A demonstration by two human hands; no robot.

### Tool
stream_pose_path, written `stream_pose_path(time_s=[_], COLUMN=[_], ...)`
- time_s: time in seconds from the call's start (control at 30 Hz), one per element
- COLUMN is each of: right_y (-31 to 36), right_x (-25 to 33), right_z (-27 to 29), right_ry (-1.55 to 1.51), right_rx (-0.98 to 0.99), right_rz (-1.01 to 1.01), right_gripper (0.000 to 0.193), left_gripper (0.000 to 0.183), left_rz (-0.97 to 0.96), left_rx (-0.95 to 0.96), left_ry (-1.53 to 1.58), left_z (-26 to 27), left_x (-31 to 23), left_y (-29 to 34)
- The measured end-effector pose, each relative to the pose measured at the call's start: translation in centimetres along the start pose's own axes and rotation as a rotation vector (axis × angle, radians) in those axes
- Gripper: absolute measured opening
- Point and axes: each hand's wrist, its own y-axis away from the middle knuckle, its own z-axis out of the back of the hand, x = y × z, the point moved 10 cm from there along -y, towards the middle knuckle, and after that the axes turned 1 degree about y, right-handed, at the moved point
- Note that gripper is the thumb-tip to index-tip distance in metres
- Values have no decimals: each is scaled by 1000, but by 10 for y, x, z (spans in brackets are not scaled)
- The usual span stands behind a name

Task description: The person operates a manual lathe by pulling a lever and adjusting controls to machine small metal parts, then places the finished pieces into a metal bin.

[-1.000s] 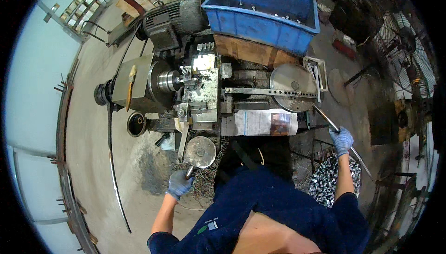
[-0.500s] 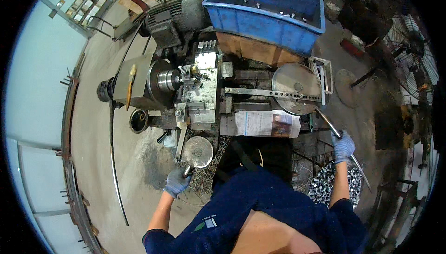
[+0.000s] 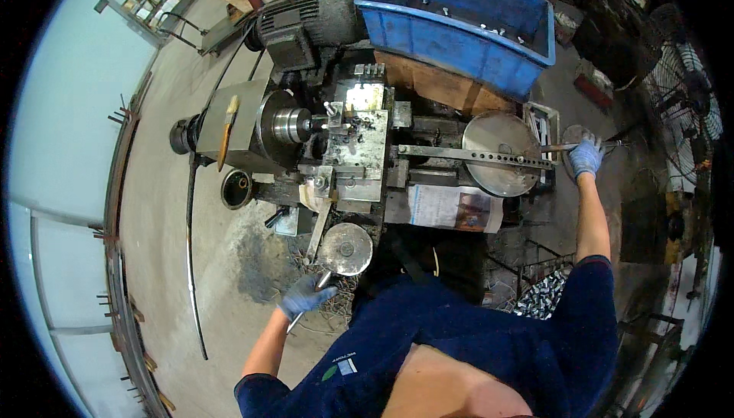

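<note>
— Where is the lathe (image 3: pixel 367 143) being kept?
— On floor (image 3: pixel 160 212), wide toward the wall (image 3: pixel 69 158).
— Held how?
— Past the disc's (image 3: pixel 501 139) edge, the right bar (image 3: pixel 562 147) is being clamped by fingers of the right hand (image 3: pixel 586 156); the left bar (image 3: pixel 325 278) is being covered by the left hand (image 3: pixel 306 298), finger closure being hidden.

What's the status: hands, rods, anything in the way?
Left hand on left rod by small disc. Right hand on right rod by large disc. Printed sheet near large disc, clear of both rods.
</note>
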Motion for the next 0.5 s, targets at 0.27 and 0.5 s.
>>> stream_pose_path(time_s=[0.27, 0.5], right_y=[135, 198], right_x=[13, 8], right_z=[-3, -21], right_ry=[-249, -522], right_rx=[-105, 104], right_rz=[132, 37], right_gripper=[75, 44], left_gripper=[56, 52], left_rz=[350, 141], left_rx=[-459, -480], left_ry=[-234, -741], left_z=[151, 183], left_x=[101, 196], left_y=[-46, -139])
